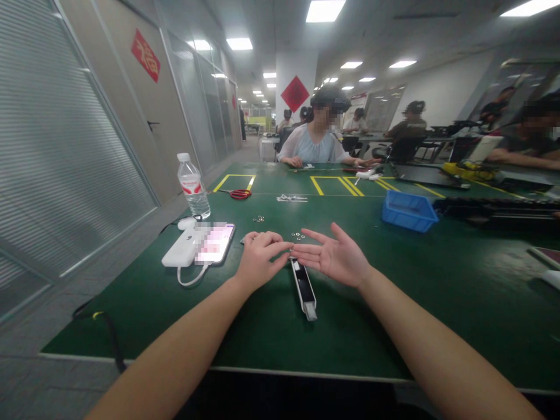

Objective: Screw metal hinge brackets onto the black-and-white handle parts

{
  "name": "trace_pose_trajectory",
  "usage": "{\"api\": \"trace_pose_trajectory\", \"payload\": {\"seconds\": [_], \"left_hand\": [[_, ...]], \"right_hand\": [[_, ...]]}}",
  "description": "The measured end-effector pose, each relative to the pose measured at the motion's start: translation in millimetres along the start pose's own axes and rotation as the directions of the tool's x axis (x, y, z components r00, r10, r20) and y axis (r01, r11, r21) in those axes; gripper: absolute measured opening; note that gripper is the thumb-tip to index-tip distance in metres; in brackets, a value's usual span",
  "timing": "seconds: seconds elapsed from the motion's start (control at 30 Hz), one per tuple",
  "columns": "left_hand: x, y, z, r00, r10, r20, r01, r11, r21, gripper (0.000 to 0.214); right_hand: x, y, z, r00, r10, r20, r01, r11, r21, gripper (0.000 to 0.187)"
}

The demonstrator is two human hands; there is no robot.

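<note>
My left hand [259, 258] hovers over the green table [394, 291] with its fingers curled and pinched together; its fingertips meet those of my right hand. What it pinches is too small to make out. My right hand [335, 256] is held palm up with fingers stretched out flat, holding nothing I can see. Just below both hands lies a long narrow grey-and-black part [303, 287]. A few small metal washers [298, 235] lie on the mat just beyond my fingertips.
A phone [214, 243] rests on a white power bank [180, 251] with a cable at left, beside a water bottle [193, 186]. Red scissors [240, 193], more small metal parts [291, 198] and a blue bin [409, 210] lie farther off. A person [317, 140] sits opposite; others work behind.
</note>
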State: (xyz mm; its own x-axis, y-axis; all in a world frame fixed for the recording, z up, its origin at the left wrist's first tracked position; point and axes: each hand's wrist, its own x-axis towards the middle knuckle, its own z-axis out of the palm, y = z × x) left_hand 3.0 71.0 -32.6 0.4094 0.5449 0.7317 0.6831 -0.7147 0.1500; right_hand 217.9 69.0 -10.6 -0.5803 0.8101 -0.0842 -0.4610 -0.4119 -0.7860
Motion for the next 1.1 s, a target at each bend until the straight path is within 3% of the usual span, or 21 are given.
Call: {"api": "trace_pose_trajectory", "payload": {"seconds": [0.4,0.53,0.63,0.77,0.87,0.97,1.03,1.1], "left_hand": [[2.3,5.6,-5.5,0.998,-0.032,0.06,0.031,0.999,0.014,0.015],[3.1,5.4,-4.6,0.986,-0.124,0.108,0.121,0.992,0.028,0.015],[2.8,1.3,-2.1,0.962,-0.202,0.181,0.196,0.979,0.05,0.012],[3.1,-3.0,-0.2,0.905,-0.31,0.292,0.294,0.951,0.099,0.012],[4.3,-2.2,-1.1,0.856,-0.365,0.365,0.341,0.931,0.131,0.013],[5.8,0.4,-2.9,0.822,-0.386,0.419,0.363,0.922,0.137,0.013],[6.5,1.8,-3.9,0.81,-0.389,0.439,0.369,0.92,0.133,0.014],[6.8,2.1,-4.3,0.806,-0.385,0.45,0.37,0.921,0.124,0.015]], "right_hand": [[0.5,1.5,3.3,0.997,0.032,-0.064,-0.036,0.997,-0.065,0.054],[4.1,6.1,-2.4,0.986,-0.072,-0.15,0.043,0.981,-0.187,0.04],[9.4,11.2,-11.8,0.947,-0.212,-0.241,0.107,0.916,-0.386,0.03],[15.7,17.1,-24.8,0.879,-0.376,-0.294,0.083,0.727,-0.682,0.026],[16.2,19.4,-30.5,0.853,-0.483,-0.198,0.035,0.432,-0.901,0.018],[13.7,19.9,-31.3,0.865,-0.494,-0.092,-0.042,0.11,-0.993,0.016],[12.1,19.6,-30.2,0.89,-0.452,-0.062,-0.068,0.002,-0.998,0.018],[11.2,19.0,-29.2,0.91,-0.412,-0.045,-0.07,-0.048,-0.996,0.02]]}}
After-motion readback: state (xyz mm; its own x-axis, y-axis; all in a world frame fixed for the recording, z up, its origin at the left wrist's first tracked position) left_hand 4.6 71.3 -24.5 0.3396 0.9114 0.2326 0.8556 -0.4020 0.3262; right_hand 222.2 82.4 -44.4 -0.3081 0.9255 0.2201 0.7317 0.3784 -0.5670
